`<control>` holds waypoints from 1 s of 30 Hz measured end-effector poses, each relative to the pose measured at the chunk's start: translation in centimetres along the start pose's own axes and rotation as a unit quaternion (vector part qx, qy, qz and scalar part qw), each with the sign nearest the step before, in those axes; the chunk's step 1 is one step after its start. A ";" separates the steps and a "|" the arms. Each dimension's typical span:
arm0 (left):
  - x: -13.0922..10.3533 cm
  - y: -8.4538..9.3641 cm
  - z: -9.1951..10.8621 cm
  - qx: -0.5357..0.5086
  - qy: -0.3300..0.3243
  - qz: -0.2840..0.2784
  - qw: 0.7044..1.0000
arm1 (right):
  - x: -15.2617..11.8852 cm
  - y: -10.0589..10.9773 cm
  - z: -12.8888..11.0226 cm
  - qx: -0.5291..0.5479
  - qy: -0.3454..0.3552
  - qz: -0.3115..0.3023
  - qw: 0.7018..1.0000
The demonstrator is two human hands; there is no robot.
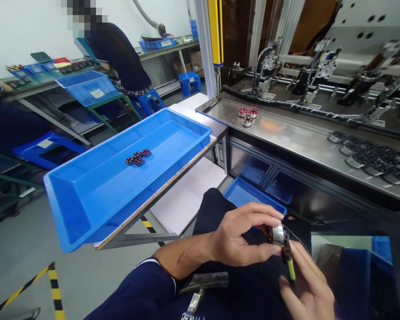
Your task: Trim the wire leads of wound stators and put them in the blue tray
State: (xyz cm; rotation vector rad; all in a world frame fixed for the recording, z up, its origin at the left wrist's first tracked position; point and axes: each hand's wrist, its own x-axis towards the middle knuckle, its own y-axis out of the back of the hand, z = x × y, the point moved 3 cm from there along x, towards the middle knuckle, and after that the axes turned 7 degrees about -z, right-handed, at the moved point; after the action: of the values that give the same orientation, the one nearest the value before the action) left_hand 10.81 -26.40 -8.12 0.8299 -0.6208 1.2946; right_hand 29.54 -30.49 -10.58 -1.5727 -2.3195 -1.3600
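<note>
Between the thumb and fingers of my left hand (242,233) is a round motor part (277,234) with a silver metal ring and dark, reddish windings. A thin wire loops out from its right side. My right hand (308,282) grips a small pair of cutters (290,264) with a yellow-green handle; their jaws meet the side of the motor part near the wire. Both hands are above my lap. Part of the cutters is hidden by my right fingers.
Several motor parts (138,158) lie in a long blue tray (96,195) at left. Three silver-ringed parts (247,121) sit on the metal bench (286,146), with several dark-topped ones (380,162) at right. Machinery stands behind. A seated person (122,58) is at a far table.
</note>
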 end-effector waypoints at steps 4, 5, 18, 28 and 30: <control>0.2 0.0 0.2 -0.003 0.003 -0.012 1.000 | 0.3 0.1 0.0 0.013 -0.003 0.002 1.000; 0.2 0.0 0.2 -0.004 0.002 -0.014 1.000 | 0.4 0.1 0.0 0.015 -0.003 0.002 1.000; -0.1 -0.1 -0.3 -0.045 0.035 -0.031 0.998 | -1.2 0.7 2.3 0.045 -0.107 0.041 0.992; 0.0 0.6 -1.0 0.011 -0.015 -0.049 0.999 | -3.1 2.1 6.2 0.224 -0.335 -0.062 0.913; 0.0 0.6 -1.1 0.031 -0.027 -0.052 0.998 | -3.8 2.8 4.8 0.245 -0.328 -0.096 0.907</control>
State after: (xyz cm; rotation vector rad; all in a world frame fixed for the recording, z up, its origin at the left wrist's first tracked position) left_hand 10.13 -25.50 -8.64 0.9384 -0.5755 1.2054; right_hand 35.57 -29.85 -13.48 -1.8334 -2.9109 -0.1706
